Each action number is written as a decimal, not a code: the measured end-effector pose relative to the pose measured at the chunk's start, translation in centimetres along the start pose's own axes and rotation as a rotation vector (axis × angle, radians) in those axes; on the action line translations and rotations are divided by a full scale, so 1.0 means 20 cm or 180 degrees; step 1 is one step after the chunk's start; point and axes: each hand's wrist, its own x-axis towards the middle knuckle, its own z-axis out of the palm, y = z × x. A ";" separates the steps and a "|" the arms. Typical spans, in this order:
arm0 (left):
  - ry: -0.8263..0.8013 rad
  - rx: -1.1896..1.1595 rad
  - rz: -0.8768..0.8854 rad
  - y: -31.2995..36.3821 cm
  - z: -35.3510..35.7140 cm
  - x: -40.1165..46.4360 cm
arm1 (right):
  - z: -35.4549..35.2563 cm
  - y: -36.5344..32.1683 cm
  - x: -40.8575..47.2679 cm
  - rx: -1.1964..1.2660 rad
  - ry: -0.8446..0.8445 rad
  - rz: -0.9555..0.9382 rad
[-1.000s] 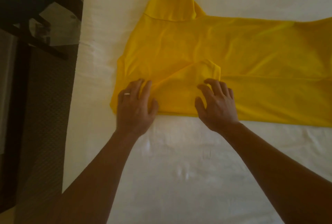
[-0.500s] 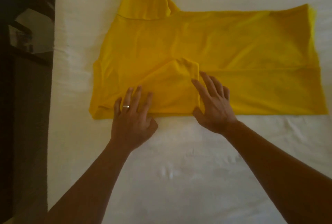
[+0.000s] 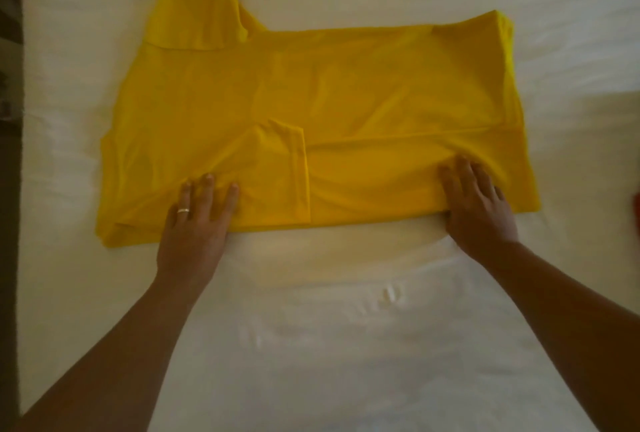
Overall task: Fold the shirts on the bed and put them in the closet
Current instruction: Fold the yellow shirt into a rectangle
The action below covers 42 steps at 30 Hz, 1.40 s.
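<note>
Sliding away from the left hand (image 3: 194, 223), the right hand (image 3: 479, 204) is smoothing the yellow shirt (image 3: 346, 102). Both hands' fingers (image 3: 207, 189) are pressing flat, gripping nothing, on the shirt's near fold, lying on the bed (image 3: 346, 345). Folding is going well.

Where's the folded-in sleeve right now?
In the head view, the folded-in sleeve lies on the yellow shirt's near-left part, just beyond the left hand.

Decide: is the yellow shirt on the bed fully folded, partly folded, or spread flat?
Partly folded. The yellow shirt has its near edge and near sleeve turned in; the far sleeve still sticks out.
</note>
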 end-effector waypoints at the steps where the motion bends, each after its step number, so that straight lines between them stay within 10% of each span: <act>1: -0.0030 0.0014 -0.0042 0.00 0.00 -0.01 | 0.01 0.01 0.01 -0.0036 -0.0027 -0.0060; 27: -0.0817 0.0063 0.0120 0.42 -0.13 -0.92 | 0.10 0.21 -0.85 0.0144 -0.0515 -0.0518; 33: -0.1320 0.0119 -0.0117 0.47 -0.25 -0.82 | -0.04 0.20 -0.82 0.0056 -0.1275 -0.0340; 42: -0.0744 -0.0488 -0.1024 0.54 -0.42 -0.27 | -0.22 0.17 -0.35 0.0501 -0.0842 -0.0064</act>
